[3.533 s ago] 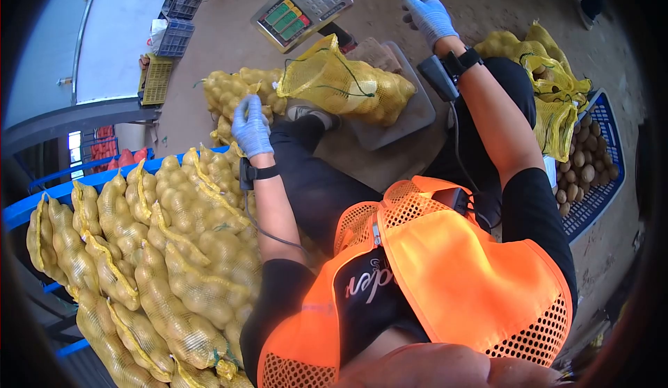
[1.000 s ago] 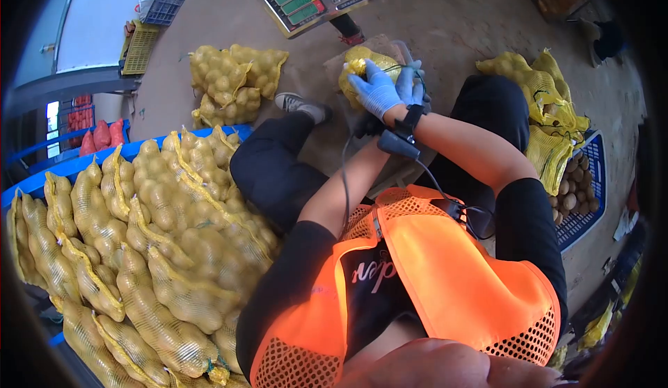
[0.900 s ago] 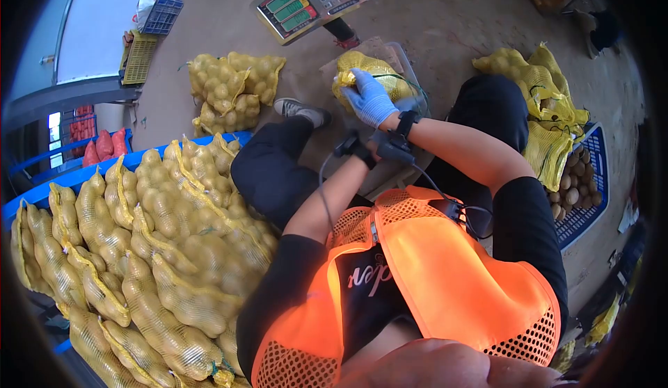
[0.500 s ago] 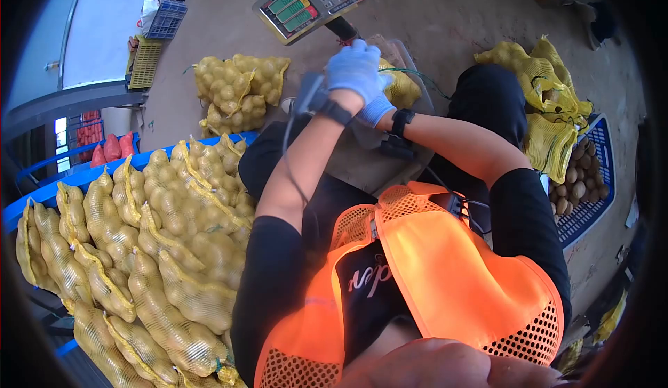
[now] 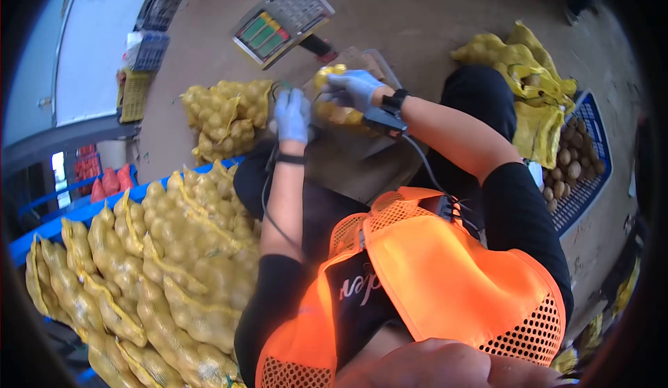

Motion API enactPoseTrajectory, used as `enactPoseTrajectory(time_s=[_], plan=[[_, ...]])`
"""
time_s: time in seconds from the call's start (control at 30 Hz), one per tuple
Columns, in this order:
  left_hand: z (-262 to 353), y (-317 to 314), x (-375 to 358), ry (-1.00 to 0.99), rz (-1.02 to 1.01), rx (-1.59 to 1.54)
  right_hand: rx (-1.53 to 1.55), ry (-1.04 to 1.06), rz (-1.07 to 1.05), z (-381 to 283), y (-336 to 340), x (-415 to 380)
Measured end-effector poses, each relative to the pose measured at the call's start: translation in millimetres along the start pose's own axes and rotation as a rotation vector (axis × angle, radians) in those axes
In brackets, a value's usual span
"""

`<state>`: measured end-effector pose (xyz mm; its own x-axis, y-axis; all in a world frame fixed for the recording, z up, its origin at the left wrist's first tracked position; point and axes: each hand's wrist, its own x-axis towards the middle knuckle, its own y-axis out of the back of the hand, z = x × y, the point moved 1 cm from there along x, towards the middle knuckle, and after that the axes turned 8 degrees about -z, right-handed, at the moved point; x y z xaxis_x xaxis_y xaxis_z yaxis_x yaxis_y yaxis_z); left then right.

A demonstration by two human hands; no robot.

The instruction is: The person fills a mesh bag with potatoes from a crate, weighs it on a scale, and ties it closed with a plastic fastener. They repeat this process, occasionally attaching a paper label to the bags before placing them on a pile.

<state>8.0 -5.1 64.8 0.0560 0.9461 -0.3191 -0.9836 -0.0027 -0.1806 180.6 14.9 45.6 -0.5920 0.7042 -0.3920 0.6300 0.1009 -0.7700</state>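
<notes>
My right hand [image 5: 356, 89], in a pale blue glove, grips the gathered yellow top of a mesh bag [image 5: 341, 114]. That bag rests on the platform of a digital scale [image 5: 282, 23] and is partly hidden by the hand and a wrist device. To its left is my gloved left hand [image 5: 291, 115], slightly blurred, with its fingers curled closed. A thin green string [image 5: 280, 85] shows at the left fingertips. Close beside that hand, filled potato bags [image 5: 226, 113] stand on the floor.
Many filled mesh potato bags [image 5: 188, 249] lie on a blue-edged rack at the left. On the right, a blue crate [image 5: 598, 158] holds loose potatoes, with yellow mesh bags [image 5: 518, 65] next to it. Stacked crates [image 5: 149, 51] stand at the far left.
My hands were together at the bag's top and are now apart. The left has moved left and down, with green string at its fingertips; the right keeps the yellow bag top.
</notes>
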Motion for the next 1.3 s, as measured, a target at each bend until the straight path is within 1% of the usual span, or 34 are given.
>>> enactPoseTrajectory(time_s=[0.03, 0.07, 0.1, 0.13, 0.17, 0.2, 0.23, 0.27, 0.3, 0.33, 0.37, 0.4, 0.43, 0.47, 0.53, 0.57, 0.6, 0.63, 0.67, 0.7, 0.73, 0.77, 0.8, 0.87, 0.9, 0.97, 1.0, 1.07, 1.1, 1.13, 1.17, 1.2, 1.27, 1.3], plan=[[0.5, -20.9, -18.8, -0.129, 0.025, 0.225, 0.069, -0.003, -0.04, 0.9, 0.7, 1.8], [-8.7, -30.1, -29.1, -0.273, -0.041, 0.412, 0.251, -0.004, -0.135, 6.0, 1.5, 9.8], [-2.4, -46.0, -43.7, -0.263, -0.01, 0.777, 0.311, -0.012, -0.241, 5.2, -3.4, 13.1], [12.3, -67.8, -54.1, -0.326, 0.004, 0.919, 0.273, 0.018, -0.258, 11.7, -1.9, 22.2], [15.9, -69.6, -50.1, -0.418, -0.059, 0.88, 0.049, 0.027, -0.217, 7.8, -6.9, 14.6], [16.7, -66.7, -41.1, -0.564, 0.037, 1.031, -0.17, 0.024, -0.18, 1.0, -13.2, 3.6], [26.4, -68.9, -33.1, -0.482, 0.117, 1.081, -0.404, -0.024, -0.15, -9.8, -16.5, -7.2], [27.0, -60.9, -16.7, -0.657, 0.14, 1.174, -0.636, -0.079, -0.124, -16.9, -20.0, -13.8], [16.3, -42.3, 14.6, -0.468, 0.077, 1.015, -1.086, 0.087, -0.115, -11.4, -15.1, -9.4], [0.4, -20.6, 41.6, -0.268, 0.033, 0.856, -1.089, -0.007, -0.087, -16.3, -16.1, -16.1], [-11.0, -6.9, 56.4, -0.269, 0.028, 0.86, -1.078, 0.022, -0.03, -16.9, -12.6, -18.5], [-22.4, 5.8, 66.7, -0.081, -0.046, 0.531, -1.064, 0.049, 0.022, -15.8, -8.9, -19.3], [-25.7, 9.1, 69.0, 0.104, -0.108, 0.199, -1.055, 0.048, 0.015, -7.1, -1.2, -14.3], [-29.2, 11.9, 71.1, 0.108, -0.094, 0.206, -1.095, 0.149, 0.086, 3.2, 7.3, -6.8], [-35.2, 12.1, 63.6, 0.291, -0.095, 0.078, -1.147, 0.344, 0.224, 13.9, 6.0, -8.4], [-44.0, 14.1, 60.3, 0.205, -0.125, 0.14, -1.204, 0.51, 0.143, 18.3, 11.8, -2.0], [-52.4, 12.4, 60.0, 0.176, -0.078, 0.025, -1.38, 0.561, -0.014, 20.1, 16.5, 5.2], [-46.4, 10.6, 54.2, 0.222, -0.055, -0.007, -1.559, 0.627, -0.068, 17.7, 10.6, -2.8], [-63.3, 30.1, 64.0, 0.179, -0.02, 0.06, -1.61, 0.674, 0.022, 22.5, 12.9, 2.6], [-69.4, 31.6, 62.9, 0.307, 0.066, -0.247, -1.625, 0.548, 0.089, 14.4, 8.0, -1.8], [-54.9, 25.5, 51.5, 0.384, 0.156, -0.351, -1.579, 0.657, 0.136, 11.0, 9.7, -2.3], [-48.4, 33.2, 46.0, 0.278, 0.091, -0.488, -1.686, 0.622, 0.199, 4.2, 7.1, -5.8], [-32.8, 26.7, 33.1, 0.294, 0.217, -0.6, -1.707, 0.55, 0.286, 3.1, 6.8, -3.7], [-41.0, 50.5, 19.8, 0.207, 0.139, -0.651, -0.825, 0.216, 0.07, 7.0, 17.7, 10.5], [-36.4, 46.9, 9.0, 0.199, 0.141, -0.655, -0.832, 0.218, 0.064, 3.6, 21.0, 15.8], [-21.9, 23.4, -20.5, 0.012, 0.096, -0.22, -0.406, -0.17, 0.083, 2.9, 26.0, 24.0], [-25.1, 11.5, -29.1, -0.033, 0.163, -0.063, -0.413, -0.171, 0.083, 1.2, 19.5, 21.1], [-22.8, -15.3, -45.5, -0.291, 0.083, 0.69, 0.027, -0.095, 0.014, -5.1, -2.6, 6.3], [-4.7, -37.7, -56.7, -0.344, 0.052, 0.76, 0.018, -0.105, 0.01, -5.8, -6.8, 2.5], [15.3, -56.6, -63.5, -0.399, 0.025, 0.83, 0.064, -0.122, -0.114, -7.0, -10.6, 0.3], [21.2, -57.2, -53.4, -0.404, -0.009, 0.795, 0.111, -0.143, -0.24, -6.6, -13.6, 0.0], [27.0, -54.1, -40.9, -0.403, 0.012, 0.793, 0.102, -0.158, -0.25, -4.2, -14.1, 0.4], [36.3, -45.5, -12.1, -0.384, 0.099, 1.045, -0.157, -0.294, -0.341, -1.2, -9.8, -0.8], [36.7, -39.3, 0.7, -0.384, 0.107, 1.042, -0.298, -0.3, -0.337, -5.5, -3.6, -0.5]])
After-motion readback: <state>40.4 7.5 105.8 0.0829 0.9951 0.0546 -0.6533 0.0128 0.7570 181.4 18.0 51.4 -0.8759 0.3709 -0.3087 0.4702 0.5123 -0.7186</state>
